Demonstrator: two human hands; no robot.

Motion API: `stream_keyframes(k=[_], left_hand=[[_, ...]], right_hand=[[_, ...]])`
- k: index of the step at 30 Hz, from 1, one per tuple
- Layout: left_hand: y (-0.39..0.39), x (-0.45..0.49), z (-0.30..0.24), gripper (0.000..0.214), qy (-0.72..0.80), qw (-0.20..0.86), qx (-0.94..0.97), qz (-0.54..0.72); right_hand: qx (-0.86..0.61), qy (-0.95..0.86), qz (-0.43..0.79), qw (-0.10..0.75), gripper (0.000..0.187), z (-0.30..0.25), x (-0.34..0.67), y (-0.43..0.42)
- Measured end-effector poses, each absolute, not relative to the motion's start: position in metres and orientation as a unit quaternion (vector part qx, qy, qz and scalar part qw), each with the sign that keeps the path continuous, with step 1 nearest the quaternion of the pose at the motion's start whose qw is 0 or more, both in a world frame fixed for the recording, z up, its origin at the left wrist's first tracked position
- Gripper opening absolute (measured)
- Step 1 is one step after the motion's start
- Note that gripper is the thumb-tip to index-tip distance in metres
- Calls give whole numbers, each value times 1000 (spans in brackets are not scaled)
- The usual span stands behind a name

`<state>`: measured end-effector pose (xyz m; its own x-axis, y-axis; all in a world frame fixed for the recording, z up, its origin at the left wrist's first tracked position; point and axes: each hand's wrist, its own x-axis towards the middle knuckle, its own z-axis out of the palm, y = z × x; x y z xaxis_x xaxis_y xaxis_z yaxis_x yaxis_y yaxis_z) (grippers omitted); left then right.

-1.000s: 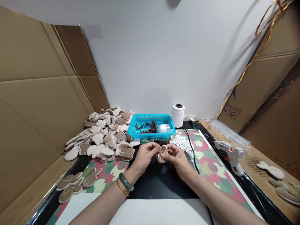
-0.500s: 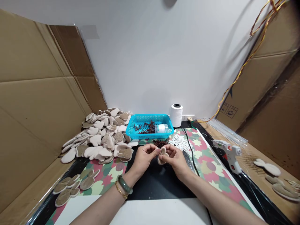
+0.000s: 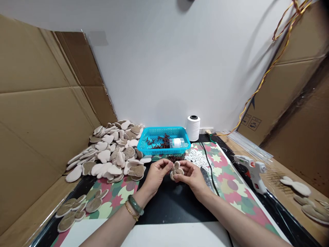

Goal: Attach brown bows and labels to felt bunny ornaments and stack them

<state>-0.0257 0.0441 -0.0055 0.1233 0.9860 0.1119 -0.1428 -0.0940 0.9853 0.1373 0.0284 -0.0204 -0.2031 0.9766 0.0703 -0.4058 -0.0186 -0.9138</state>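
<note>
My left hand [image 3: 156,175] and my right hand [image 3: 191,175] meet over the black mat [image 3: 174,202], both pinching a small beige rabbit-shaped felt piece [image 3: 176,170] held between them. Its ears point up and its brown side faces me. The left wrist wears a green bangle and a gold chain. Just behind the hands lie a small heap of dark red bits [image 3: 175,158] and a patch of tiny white pieces [image 3: 197,157].
A big pile of beige and brown rabbit shapes [image 3: 113,152] fills the left. Several more [image 3: 77,207] lie near the front left. A blue basket [image 3: 163,141], a white thread spool [image 3: 193,128] and a glue gun [image 3: 253,171] stand behind and to the right. Cardboard walls flank both sides.
Both hands with the felt piece have sunk slightly toward the mat and the piece has turned a little in the fingers. The view has shifted slightly.
</note>
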Motion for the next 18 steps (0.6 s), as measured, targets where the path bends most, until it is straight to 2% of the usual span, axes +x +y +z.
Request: stream_keyframes(k=[5, 11, 18], left_hand=[[42, -28, -2, 43, 405, 537, 532, 514], [39, -23, -4, 36, 434, 504, 556, 499], [32, -16, -11, 39, 451, 524, 474, 545]], right_hand=[[-330, -455, 630, 536, 50, -22, 138, 30], [-340, -471, 628, 517, 60, -28, 133, 28], [-368, -555, 530, 526, 45, -32, 128, 20]])
